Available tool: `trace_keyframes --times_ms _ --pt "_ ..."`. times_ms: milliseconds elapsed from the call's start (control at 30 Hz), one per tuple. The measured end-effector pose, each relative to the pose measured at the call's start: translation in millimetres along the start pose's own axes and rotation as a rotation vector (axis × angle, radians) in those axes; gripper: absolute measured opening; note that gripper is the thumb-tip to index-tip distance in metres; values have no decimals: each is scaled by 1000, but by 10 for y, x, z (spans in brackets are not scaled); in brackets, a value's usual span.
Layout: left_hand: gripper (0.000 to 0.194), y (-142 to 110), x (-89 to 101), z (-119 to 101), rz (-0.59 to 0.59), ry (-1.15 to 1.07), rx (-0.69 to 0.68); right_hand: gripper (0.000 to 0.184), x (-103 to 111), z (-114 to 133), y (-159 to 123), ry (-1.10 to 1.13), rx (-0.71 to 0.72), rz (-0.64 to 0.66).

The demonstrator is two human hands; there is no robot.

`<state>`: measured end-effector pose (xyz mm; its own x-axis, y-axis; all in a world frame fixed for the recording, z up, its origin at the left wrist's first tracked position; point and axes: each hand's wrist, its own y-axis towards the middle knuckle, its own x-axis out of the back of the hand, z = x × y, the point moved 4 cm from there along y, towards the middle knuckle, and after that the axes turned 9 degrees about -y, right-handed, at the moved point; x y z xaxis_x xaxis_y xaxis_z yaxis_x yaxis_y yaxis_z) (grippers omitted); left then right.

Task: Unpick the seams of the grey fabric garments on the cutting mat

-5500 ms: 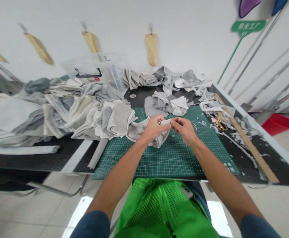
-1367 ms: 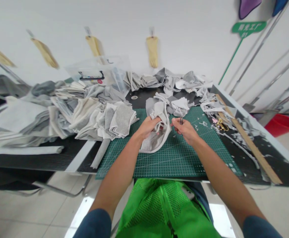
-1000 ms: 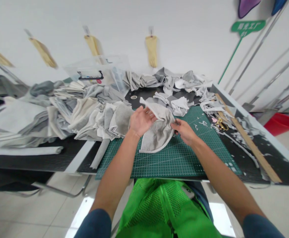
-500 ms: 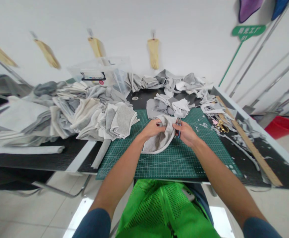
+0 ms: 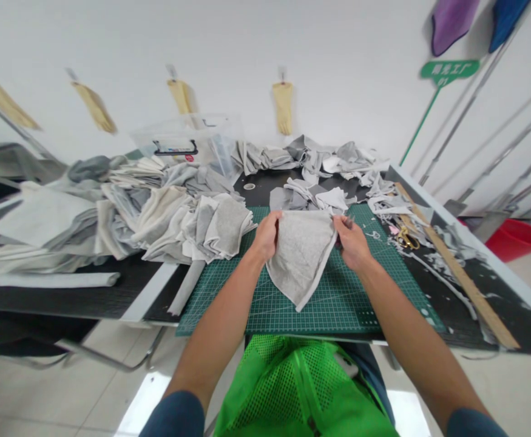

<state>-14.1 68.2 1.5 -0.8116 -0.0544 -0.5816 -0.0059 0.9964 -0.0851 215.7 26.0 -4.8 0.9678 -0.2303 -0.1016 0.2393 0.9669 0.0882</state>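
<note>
A light grey cloth [image 5: 299, 255] with a pale sewn edge hangs spread between my hands, one corner pointing down over the green cutting mat [image 5: 265, 312]. My left hand [image 5: 267, 235] is closed on its upper left corner. My right hand [image 5: 351, 243] pinches the upper right corner. Small thread snips [image 5: 348, 221] also sit in my right hand, their metal tips showing above the fingers and the rest mostly hidden.
Folded grey cloths [image 5: 219, 227] are heaped on the left. Fabric scraps [image 5: 311, 194] lie behind the mat. On the right are gold-handled scissors [image 5: 408, 238] and a wooden ruler [image 5: 465, 279]. A clear plastic box [image 5: 224, 152] stands at the back, and a red bucket [image 5: 517, 240] on the floor.
The cloth was bunched up with the snips at its edge; now it is stretched out flat between my hands. My hands have moved apart, and my right hand now grips a corner.
</note>
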Motion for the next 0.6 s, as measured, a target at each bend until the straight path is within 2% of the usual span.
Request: trace_keyframes --times_ms 100,167,300,367,433,600 --pt "42 -40 -68 -73 67 -66 38 50 18 71 -15 1 6 15" --pt "49 -70 -112 -101 140 -83 68 56 9 105 -43 -28 3 59" --pt "36 -127 -149 -133 279 -8 -15 86 -85 65 -122 -169 18 209" --pt "29 -149 -143 -133 329 36 -54 91 -119 -7 -134 -237 44 216" --pt "29 -163 -129 -134 345 56 -72 87 -129 -99 -117 -315 56 172" --pt "31 -211 -153 -171 333 24 -137 62 -147 -256 -53 -550 21 65"
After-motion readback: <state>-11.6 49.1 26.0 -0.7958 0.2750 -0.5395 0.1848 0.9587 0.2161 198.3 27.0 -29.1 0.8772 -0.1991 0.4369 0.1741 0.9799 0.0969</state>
